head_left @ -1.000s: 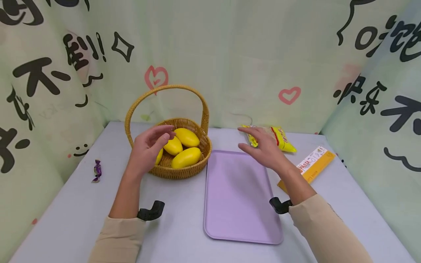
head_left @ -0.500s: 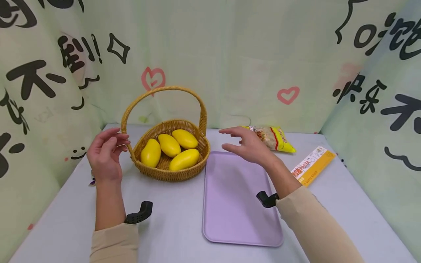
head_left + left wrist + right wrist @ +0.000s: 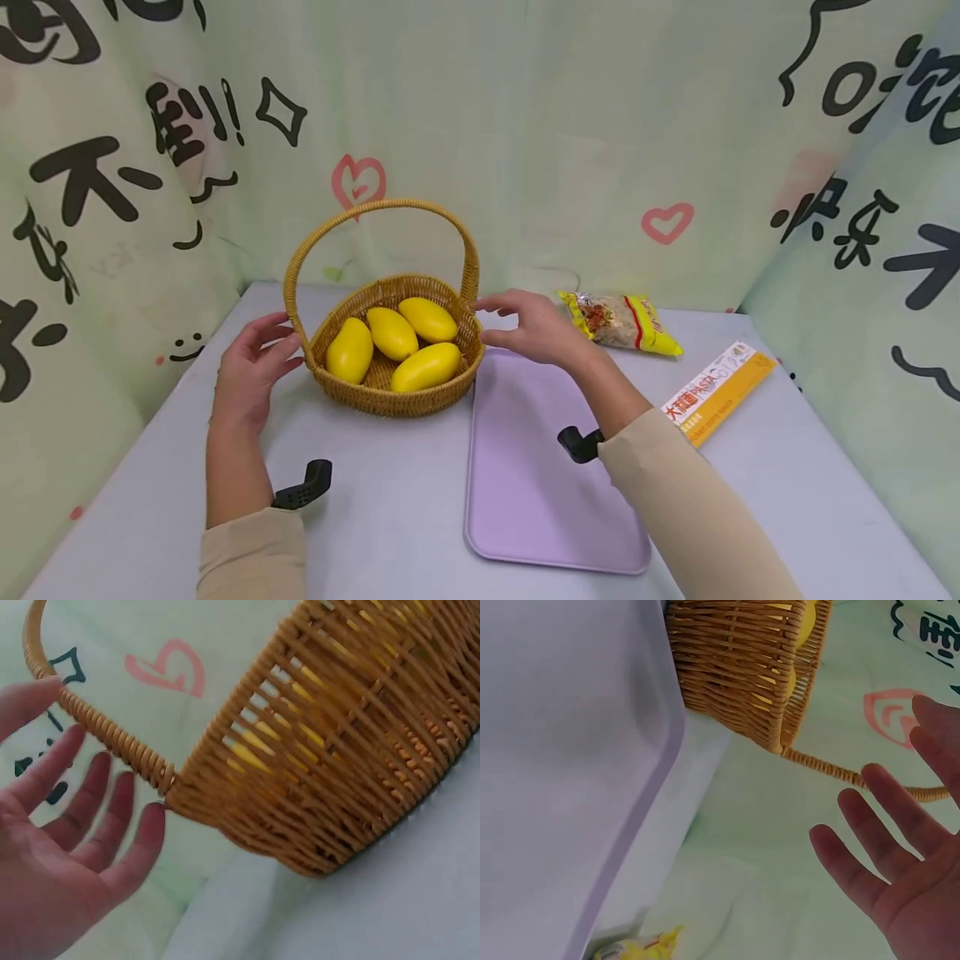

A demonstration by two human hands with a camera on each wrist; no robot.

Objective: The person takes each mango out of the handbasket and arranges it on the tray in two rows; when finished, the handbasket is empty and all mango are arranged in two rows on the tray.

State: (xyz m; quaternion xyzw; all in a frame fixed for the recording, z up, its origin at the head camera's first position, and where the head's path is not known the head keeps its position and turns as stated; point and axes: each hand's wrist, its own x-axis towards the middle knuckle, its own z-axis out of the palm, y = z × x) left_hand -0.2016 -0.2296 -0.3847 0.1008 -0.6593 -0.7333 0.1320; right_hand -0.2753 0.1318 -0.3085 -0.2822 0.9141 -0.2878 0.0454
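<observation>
Left of centre on the white table (image 3: 375, 533): wicker basket (image 3: 401, 405), standing, arched handle (image 3: 397, 203) up, four yellow mangoes (image 3: 425, 367) inside. Left hand (image 3: 251, 375) at the basket's left side, fingers spread and loosely bent by the handle's lower end, grasping nothing. Right hand (image 3: 536, 327) at the opposite side, near the far end of the lilac tray (image 3: 547, 483), fingers relaxed and apart, also grasping nothing. Can't tell if any fingertip touches the wicker. Tray lies flat, just right of the basket. Food packet (image 3: 618, 323) with yellow ends behind it; orange-and-white pasta box (image 3: 718, 395) to its right, partly hidden by the right sleeve (image 3: 697, 500).
</observation>
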